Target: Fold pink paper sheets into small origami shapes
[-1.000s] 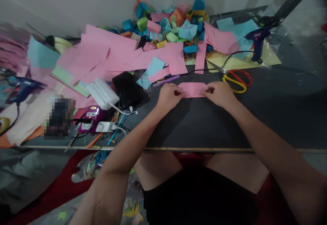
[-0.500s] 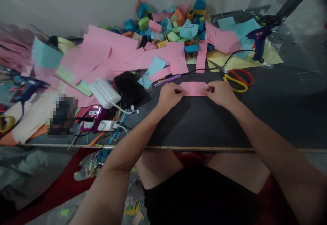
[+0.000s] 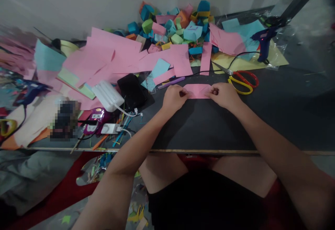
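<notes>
A small piece of pink paper (image 3: 198,91), its top corners slanting, lies on the dark tabletop between my hands. My left hand (image 3: 175,97) pinches its left end, thumb and fingers closed. At the right end, my right hand (image 3: 225,96) grips it the same way. My fingers cover both ends of the paper. Just beyond my left hand rests a purple pen (image 3: 171,82). Scissors (image 3: 242,81) with red and yellow handles lie beside my right hand, blades pointing away to the left.
A heap of folded coloured paper pieces (image 3: 172,26) lies against the wall. Pink sheets (image 3: 104,54) spread over the back left. A black phone (image 3: 132,90) and a white power bank (image 3: 108,95) with cables sit left. A blue glue gun (image 3: 265,43) stands at the back right.
Both hands keep hold of the pink paper in nearly the same place. The whole view has shifted very slightly.
</notes>
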Demonstrator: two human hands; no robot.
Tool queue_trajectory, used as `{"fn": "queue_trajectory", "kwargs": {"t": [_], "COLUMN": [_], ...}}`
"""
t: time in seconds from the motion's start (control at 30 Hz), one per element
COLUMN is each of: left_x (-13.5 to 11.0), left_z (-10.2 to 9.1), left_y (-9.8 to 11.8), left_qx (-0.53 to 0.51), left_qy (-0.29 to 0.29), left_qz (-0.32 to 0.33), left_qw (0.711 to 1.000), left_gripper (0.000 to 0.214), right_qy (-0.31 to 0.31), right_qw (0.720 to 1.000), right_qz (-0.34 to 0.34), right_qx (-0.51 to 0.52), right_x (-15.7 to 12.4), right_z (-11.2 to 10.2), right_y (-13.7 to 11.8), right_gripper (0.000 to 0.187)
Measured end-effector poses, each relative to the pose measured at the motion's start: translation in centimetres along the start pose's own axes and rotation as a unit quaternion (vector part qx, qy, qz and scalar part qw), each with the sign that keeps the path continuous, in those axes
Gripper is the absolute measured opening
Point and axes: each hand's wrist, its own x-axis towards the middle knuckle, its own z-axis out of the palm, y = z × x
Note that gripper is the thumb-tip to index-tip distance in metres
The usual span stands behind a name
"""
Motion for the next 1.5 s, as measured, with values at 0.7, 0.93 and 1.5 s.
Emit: {"fn": "queue_trajectory", "kwargs": {"t": [0.7, 0.93, 1.5], "left_x": [-6.6, -7.3, -7.4], "left_z": [0.8, 0.6, 1.0], "left_y": [3.2, 2.1, 2.2], "left_qx": [0.25, 0.213, 0.217], "left_qy": [-0.109, -0.092, -0.077], "left_qz": [0.106, 0.117, 0.116], "left_qw": [0.956, 0.966, 0.966], "left_gripper": [0.061, 0.067, 0.076], "right_qy": [0.034, 0.051, -0.096], "right_qw": [0.993, 0.966, 0.97], "right_qz": [-0.022, -0.188, -0.198], "right_qx": [-0.107, -0.173, -0.105], "right_x": [-1.8, -2.5, -5.8], "right_z": [0.4, 1.7, 1.9], "right_y": [-1.2, -2.6, -1.8], "right_gripper": [0.014, 0.042, 0.062]}}
